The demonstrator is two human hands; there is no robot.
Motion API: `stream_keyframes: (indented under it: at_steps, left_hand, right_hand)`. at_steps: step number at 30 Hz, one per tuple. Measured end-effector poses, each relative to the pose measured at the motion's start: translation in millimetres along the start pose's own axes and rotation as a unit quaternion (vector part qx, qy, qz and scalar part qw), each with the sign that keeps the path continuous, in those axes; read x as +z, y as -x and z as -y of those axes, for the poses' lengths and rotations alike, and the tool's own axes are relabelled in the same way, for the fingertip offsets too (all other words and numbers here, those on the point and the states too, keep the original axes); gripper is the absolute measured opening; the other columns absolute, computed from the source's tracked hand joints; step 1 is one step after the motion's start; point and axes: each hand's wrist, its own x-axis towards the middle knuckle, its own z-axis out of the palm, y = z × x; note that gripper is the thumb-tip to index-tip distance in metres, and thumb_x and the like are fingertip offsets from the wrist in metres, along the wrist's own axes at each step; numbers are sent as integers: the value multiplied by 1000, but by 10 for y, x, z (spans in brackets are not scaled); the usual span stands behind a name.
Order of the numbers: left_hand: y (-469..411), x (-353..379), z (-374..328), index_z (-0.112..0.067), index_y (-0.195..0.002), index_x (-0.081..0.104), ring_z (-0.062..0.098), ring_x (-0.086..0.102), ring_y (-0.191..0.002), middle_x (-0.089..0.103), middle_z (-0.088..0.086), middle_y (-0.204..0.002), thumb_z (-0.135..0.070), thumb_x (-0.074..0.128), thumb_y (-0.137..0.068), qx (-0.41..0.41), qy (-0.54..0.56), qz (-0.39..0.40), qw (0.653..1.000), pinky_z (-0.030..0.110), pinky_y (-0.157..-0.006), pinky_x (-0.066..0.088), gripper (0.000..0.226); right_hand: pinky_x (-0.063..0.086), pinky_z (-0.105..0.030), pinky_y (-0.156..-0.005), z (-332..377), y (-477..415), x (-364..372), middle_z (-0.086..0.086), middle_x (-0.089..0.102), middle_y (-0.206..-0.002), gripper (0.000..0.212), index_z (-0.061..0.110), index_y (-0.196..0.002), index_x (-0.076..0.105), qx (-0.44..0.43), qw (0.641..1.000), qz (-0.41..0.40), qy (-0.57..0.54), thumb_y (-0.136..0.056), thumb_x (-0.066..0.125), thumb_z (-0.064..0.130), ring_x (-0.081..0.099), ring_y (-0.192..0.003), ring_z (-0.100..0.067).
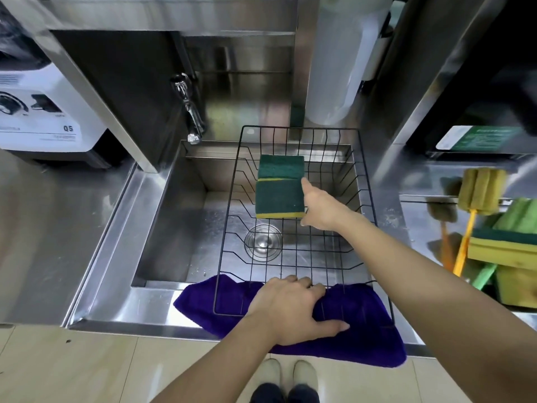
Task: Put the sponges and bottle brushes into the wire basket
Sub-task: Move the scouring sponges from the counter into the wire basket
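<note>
wire basket [293, 225] sits across the sink [174, 216], toward its right side; near edge rests on a cloth [363, 330] draped over the sink's front rim. two sponges [280, 187] lie in the far half of the basket, one behind the other, touching. drain [263, 242] shows below the basket, left of centre. faucet [189, 112] stands behind the sink's far left corner. right hand [322, 207] is inside the basket, just right of the near sponge, touching it. left hand [293, 309] lies on the basket's near edge, over the cloth. on the counter right of the sink: bottle brushes [476, 199], more sponges [505, 242] beside them. appliance [43, 112] stands on the counter far left.
</note>
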Motion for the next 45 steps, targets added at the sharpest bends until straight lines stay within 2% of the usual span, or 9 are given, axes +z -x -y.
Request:
stream_keyframes:
  at_steps: [4, 12, 18, 22, 26, 32, 39, 42, 45]
  left_hand:
    - [3, 7, 1, -22, -122, 52, 20, 50, -104, 58, 0, -112, -77, 33, -81, -4, -5, 3, 1000, 33, -75, 30, 71]
    - [-2, -4, -16, -26, -124, 48, 18, 49, -110, 56, -4, -116, -77, 28, -82, -10, -16, 21, 1000, 34, -83, 34, 69]
    - [10, -19, -82, -30, -124, 48, 14, 51, -106, 55, -8, -111, -80, 24, -79, -16, -15, 19, 1000, 33, -83, 41, 71]
    - [-24, -5, -58, -32, -123, 49, 12, 52, -104, 56, -11, -111, -88, 13, -67, -29, -17, 18, 999, 32, -78, 41, 87]
    - [-101, 19, -93, -33, -125, 51, 14, 51, -108, 57, -10, -116, -91, 15, -63, -31, 10, 27, 999, 33, -83, 41, 92]
    - [-67, 5, -100, -33, -131, 47, 14, 48, -113, 54, -10, -121, -90, 12, -61, -32, 10, 32, 999, 32, -84, 39, 97]
    - [-29, -19, -121, -30, -128, 51, 16, 49, -110, 57, -6, -114, -85, 23, -72, -32, -1, 19, 999, 31, -79, 36, 83]
    - [-31, -16, -121, -29, -129, 51, 17, 49, -112, 58, -4, -117, -84, 25, -74, -34, -2, 20, 999, 32, -79, 34, 82]
    - [-39, 5, -108, -28, -129, 51, 19, 50, -111, 58, -2, -119, -87, 23, -72, -36, 3, 19, 999, 35, -86, 39, 87]
  right_hand:
    - [41, -42, -104, -2, 191, -187, -17, 39, -144, 75, 5, -146, 20, -6, 999, -53, -13, -85, 62, 12, 46, -127, -32]
    - [46, -36, -86, -474, 670, -582, -14, 62, -116, 27, 7, -114, 58, 25, 975, -220, -11, -90, 53, 18, 58, -105, -33]
    - [44, -42, -90, -1293, 1122, -684, -17, 60, -110, 26, 7, -106, 61, 123, 946, -293, 67, -83, 56, 17, 56, -108, -37]
    - [30, -45, -101, -1627, 1364, -660, -12, 50, -129, 51, 16, -125, 51, 200, 940, -217, 170, -81, 62, 37, 42, -125, -32]
    - [28, -47, -104, -1882, 1651, -574, -12, 42, -139, 67, 20, -137, 34, 268, 918, -135, 259, -77, 63, 28, 35, -131, -31]
    - [32, -40, -93, -1976, 1761, -491, -15, 57, -125, 40, 8, -123, 46, 288, 880, -258, 277, -84, 54, 15, 48, -118, -32]
    - [37, -49, -89, -1138, 1380, -798, -22, 52, -113, 51, -2, -110, 47, 217, 867, -431, 129, -77, 67, 32, 49, -107, -39]
    - [41, -50, -89, -672, 1121, -716, -20, 46, -119, 56, -1, -113, 45, 125, 898, -418, 51, -73, 69, 29, 47, -108, -38]
    - [40, -38, -73, -266, 912, -506, -19, 39, -120, 57, -1, -113, 41, 12, 938, -346, -11, -71, 71, 23, 51, -99, -37]
